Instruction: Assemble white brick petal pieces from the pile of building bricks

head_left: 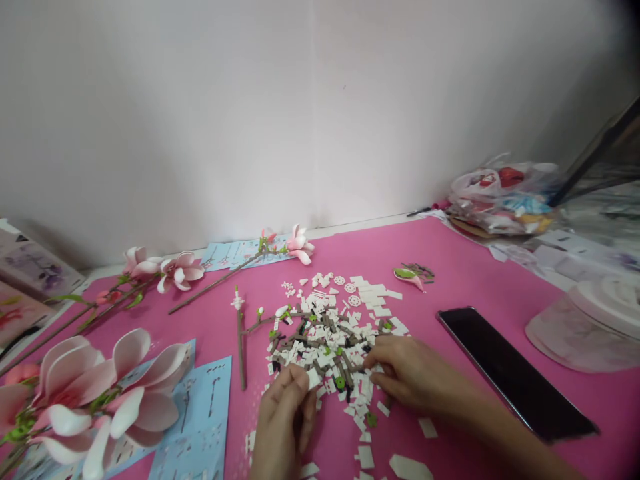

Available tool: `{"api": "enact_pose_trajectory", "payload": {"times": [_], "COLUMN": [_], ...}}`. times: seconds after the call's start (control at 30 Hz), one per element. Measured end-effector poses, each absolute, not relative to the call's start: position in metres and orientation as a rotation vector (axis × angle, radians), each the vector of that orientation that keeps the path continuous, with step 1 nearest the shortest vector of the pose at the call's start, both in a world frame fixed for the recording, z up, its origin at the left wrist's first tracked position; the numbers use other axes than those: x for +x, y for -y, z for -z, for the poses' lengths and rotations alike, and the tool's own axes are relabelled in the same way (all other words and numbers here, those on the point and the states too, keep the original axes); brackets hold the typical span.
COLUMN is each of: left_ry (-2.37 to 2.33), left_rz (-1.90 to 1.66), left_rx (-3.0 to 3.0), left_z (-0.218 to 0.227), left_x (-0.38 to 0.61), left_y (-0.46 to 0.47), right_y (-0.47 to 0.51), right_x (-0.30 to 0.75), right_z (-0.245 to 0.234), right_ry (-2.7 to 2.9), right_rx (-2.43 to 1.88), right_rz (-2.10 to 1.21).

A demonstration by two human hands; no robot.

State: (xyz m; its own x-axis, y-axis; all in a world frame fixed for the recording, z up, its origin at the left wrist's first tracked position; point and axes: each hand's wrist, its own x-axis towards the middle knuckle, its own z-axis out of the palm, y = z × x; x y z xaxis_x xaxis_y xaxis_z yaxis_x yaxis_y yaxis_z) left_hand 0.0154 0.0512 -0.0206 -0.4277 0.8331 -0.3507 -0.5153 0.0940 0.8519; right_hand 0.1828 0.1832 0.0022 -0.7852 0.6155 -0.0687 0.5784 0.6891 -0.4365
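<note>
A heap of small building-brick pieces (pixel 327 333), mostly white with brown, black and green ones, is spread over the pink table. My left hand (pixel 283 417) is closed at the heap's near edge, pinching a white brick piece (pixel 313 379) between thumb and fingers. On the right side, my right hand (pixel 400 373) reaches into the heap with bent fingers; thumb and fingertips are slightly apart and touch loose pieces. Left of the heap lie a brown brick stem (pixel 241 350) with a white top and a small budded twig (pixel 260 321).
Assembled pink magnolia blossoms (pixel 105 393) lie on blue instruction sheets (pixel 200 417) at left. A flower branch (pixel 225 283) lies behind. A pink-white petal piece (pixel 410 277), a black phone (pixel 515 373), a lidded container (pixel 590 323) and plastic bags (pixel 500 197) are to the right.
</note>
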Motion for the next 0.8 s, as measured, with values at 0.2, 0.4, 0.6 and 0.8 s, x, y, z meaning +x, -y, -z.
{"api": "enact_pose_trajectory", "payload": {"times": [0.2, 0.4, 0.6, 0.8], "left_ry": [-1.343, -1.341, -1.350, -1.357], "left_rz": [-1.432, -1.404, -1.403, -1.400], "left_rx": [0.425, 0.400, 0.445, 0.438], "left_z": [0.0173, 0.0178, 0.0230, 0.0239], "left_x": [0.0191, 0.0202, 0.0200, 0.0198], "left_y": [-0.0529, -0.0532, -0.0520, -0.0522], "right_y": [-0.1793, -0.1798, -0.1806, -0.1785], "right_x": [0.1784, 0.1764, 0.1786, 0.1763], "right_z": [0.0008, 0.0021, 0.0027, -0.0011], "right_ry": [2.792, 2.779, 2.755, 2.701], "right_rx": [-1.048, -1.064, -1.090, -1.040], "right_rz": [-0.717, -0.710, -0.714, -0.710]}}
